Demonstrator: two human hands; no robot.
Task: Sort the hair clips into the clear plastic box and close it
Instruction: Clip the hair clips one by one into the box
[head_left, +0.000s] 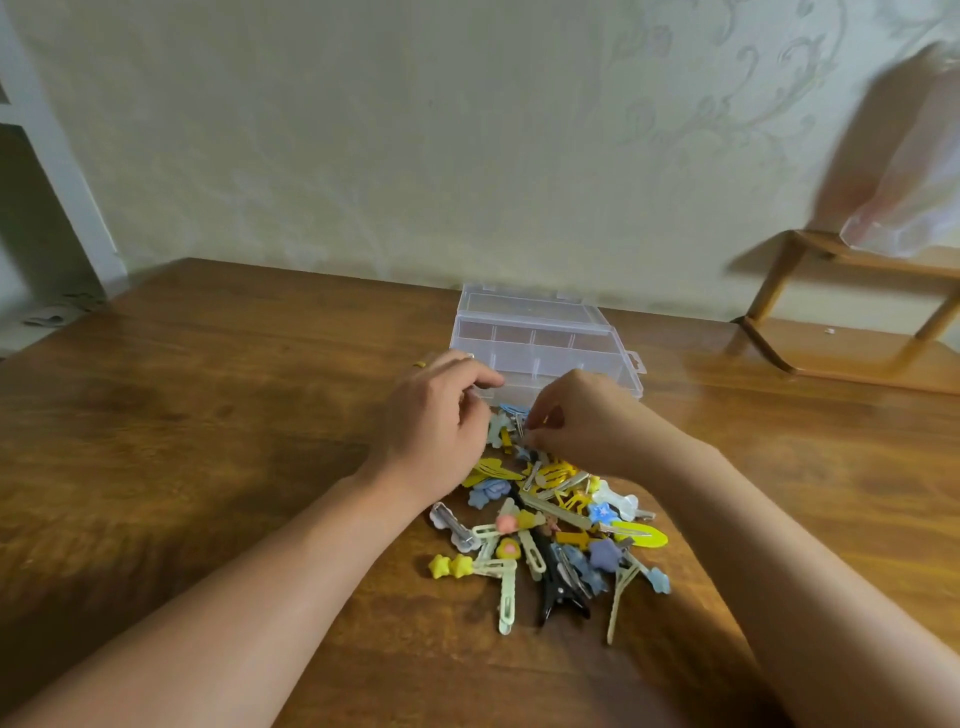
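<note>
Our forearms reach in from the bottom corners and meet at the far edge of the clips (545, 525), a loose heap of yellow, blue, pale green and black pieces lying on the counter (208, 415). We judge the heap sits close to us so that both hands can pick through it without stretching.

Just behind the heap stands the box (540, 338), clear, with its lid up at the back and its dividers showing. Its compartments look bare from here, so we take the sorting to be barely begun. Its front wall is just beside the nearest clips, which keeps each carry short.

Our left hand (441, 421) is curled, fingers bent toward the box's near left corner; whether it holds a clip or merely steadies the box we cannot tell. A ring shows on one finger. Our right hand (582, 421) is pinched narrow, thumb and fingertips closed on something small at the top of the heap, most likely one clip, though the piece itself is hidden.

Off to the right a wooden stand (831, 312) sits well apart, with blurred plastic above it.
</note>
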